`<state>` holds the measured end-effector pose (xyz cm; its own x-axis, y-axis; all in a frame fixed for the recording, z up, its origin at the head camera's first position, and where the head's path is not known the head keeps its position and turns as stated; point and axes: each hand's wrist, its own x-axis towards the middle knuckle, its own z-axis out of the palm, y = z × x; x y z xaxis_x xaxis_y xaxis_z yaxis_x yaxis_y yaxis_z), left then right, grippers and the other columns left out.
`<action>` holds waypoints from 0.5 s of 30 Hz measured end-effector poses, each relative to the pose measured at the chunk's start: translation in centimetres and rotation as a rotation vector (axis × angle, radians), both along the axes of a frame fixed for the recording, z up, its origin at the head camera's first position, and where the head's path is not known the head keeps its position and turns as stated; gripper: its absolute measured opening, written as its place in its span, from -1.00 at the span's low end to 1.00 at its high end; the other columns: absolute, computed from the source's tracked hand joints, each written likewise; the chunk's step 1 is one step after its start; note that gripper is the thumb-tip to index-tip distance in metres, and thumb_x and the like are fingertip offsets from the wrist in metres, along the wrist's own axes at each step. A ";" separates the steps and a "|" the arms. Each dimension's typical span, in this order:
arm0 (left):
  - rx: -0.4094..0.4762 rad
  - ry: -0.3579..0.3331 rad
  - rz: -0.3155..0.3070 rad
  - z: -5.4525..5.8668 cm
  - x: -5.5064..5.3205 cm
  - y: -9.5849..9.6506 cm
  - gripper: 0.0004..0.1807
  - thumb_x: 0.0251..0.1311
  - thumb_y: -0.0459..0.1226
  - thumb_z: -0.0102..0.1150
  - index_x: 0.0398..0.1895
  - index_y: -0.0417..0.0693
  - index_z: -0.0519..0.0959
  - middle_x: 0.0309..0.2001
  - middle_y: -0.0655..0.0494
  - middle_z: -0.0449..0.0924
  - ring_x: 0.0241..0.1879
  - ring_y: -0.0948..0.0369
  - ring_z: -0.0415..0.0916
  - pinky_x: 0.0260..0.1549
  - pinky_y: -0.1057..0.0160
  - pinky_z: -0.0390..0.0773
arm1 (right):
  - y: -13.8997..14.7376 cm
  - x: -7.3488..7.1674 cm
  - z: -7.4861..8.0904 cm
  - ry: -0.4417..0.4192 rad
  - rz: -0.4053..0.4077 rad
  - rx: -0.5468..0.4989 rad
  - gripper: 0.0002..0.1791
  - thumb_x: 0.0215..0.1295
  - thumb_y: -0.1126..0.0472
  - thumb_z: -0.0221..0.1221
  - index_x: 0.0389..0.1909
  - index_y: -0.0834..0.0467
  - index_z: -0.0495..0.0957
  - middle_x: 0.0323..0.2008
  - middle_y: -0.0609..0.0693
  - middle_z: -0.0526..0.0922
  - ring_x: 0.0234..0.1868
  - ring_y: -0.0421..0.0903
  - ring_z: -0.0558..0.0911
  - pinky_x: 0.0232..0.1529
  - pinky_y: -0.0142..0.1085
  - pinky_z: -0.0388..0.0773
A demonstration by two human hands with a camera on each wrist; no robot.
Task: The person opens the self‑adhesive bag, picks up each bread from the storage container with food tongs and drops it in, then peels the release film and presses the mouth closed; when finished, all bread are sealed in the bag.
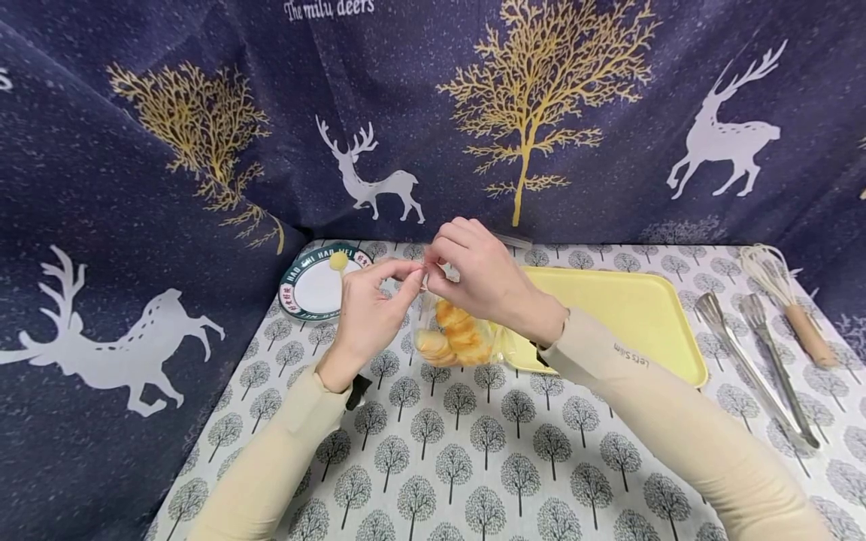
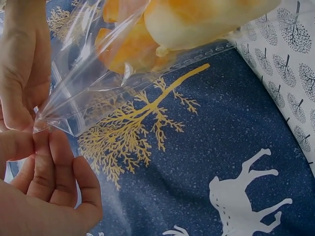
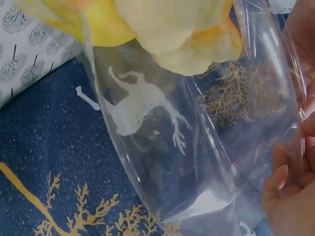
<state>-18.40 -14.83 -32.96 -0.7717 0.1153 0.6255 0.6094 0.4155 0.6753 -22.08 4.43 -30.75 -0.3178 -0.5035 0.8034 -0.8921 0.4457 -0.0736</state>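
A clear plastic bag [image 2: 83,93] with golden-brown bread [image 1: 463,334] inside hangs below both hands. My left hand [image 1: 375,304] pinches the gathered top of the bag between thumb and fingers. Right against those fingertips, my right hand [image 1: 473,270] pinches the same gathered plastic from above, its other fingers curled. In the left wrist view the plastic narrows to a tight point where the fingers meet. Loose film spreads wide beneath the pinch in the right wrist view, with the bread [image 3: 192,39] in the body of the bag.
A yellow tray [image 1: 609,315] lies to the right, behind my right forearm. Farther right are metal tongs [image 1: 744,361], a second metal utensil [image 1: 778,361] and a wooden-handled whisk [image 1: 791,300]. A green-rimmed plate [image 1: 318,289] sits at the back left, overlapped by a small yellow round-headed thing [image 1: 338,261].
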 end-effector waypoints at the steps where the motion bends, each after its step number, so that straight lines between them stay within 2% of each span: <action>1: 0.000 0.001 0.000 0.0 0.0 0.0 -0.89 0.37 -0.44 0.37 -0.15 -0.32 0.82 -0.29 -0.18 0.85 -0.29 0.03 0.74 -0.13 0.48 0.59 | 0.0 0.0 0.0 -0.014 0.003 -0.010 -0.87 0.17 0.48 0.27 -0.38 0.19 0.62 -0.40 0.02 0.64 -0.30 0.02 0.51 -0.17 -0.15 0.47; 11: -0.006 0.017 0.008 -0.1 0.1 -0.1 -0.90 0.36 -0.44 0.38 -0.16 -0.31 0.82 -0.33 -0.15 0.84 -0.31 0.02 0.76 -0.14 0.49 0.59 | 0.0 0.2 0.0 -0.087 -0.009 -0.068 -0.90 0.14 0.45 0.25 -0.40 0.20 0.66 -0.41 0.03 0.68 -0.28 0.02 0.57 -0.15 -0.15 0.43; 15: -0.003 0.019 0.003 -0.2 0.0 -0.2 -0.90 0.36 -0.44 0.37 -0.17 -0.32 0.82 -0.34 -0.16 0.84 -0.32 0.02 0.75 -0.16 0.48 0.60 | -0.1 0.2 0.0 -0.067 -0.034 -0.080 -0.90 0.13 0.43 0.25 -0.42 0.18 0.67 -0.42 0.02 0.69 -0.27 0.02 0.56 -0.16 -0.12 0.37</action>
